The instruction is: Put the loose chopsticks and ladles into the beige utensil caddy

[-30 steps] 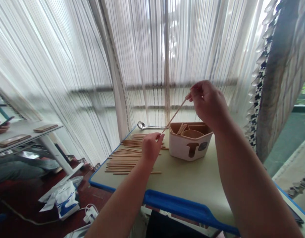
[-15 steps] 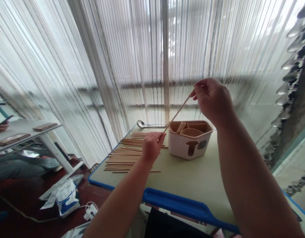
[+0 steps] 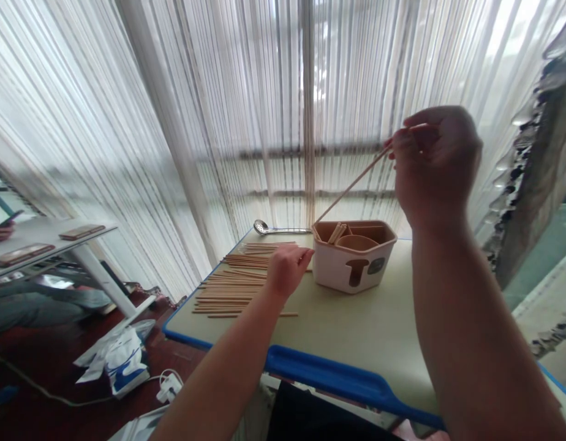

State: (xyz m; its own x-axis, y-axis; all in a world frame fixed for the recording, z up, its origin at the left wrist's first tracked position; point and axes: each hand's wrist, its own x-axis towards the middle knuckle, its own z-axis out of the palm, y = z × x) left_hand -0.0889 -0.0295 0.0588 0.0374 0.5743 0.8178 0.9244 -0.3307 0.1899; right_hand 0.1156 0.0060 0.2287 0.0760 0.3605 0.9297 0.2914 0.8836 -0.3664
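Well, the right hand (image 3: 437, 162) pinches a stick (image 3: 351, 185), best angled clear of the box (image 3: 331, 268) near the surface's (image 3: 347, 331) far edge; the left hand's (image 3: 285, 269) grip is unclear.

My right hand (image 3: 437, 159) is raised, higher than my left hand (image 3: 287, 266) and well apart from it, with the wrist bent and the fingertips pinched together. My left hand is low, its fingers curled closed, the thumb against them. Both my forearms are bare and reach forward.
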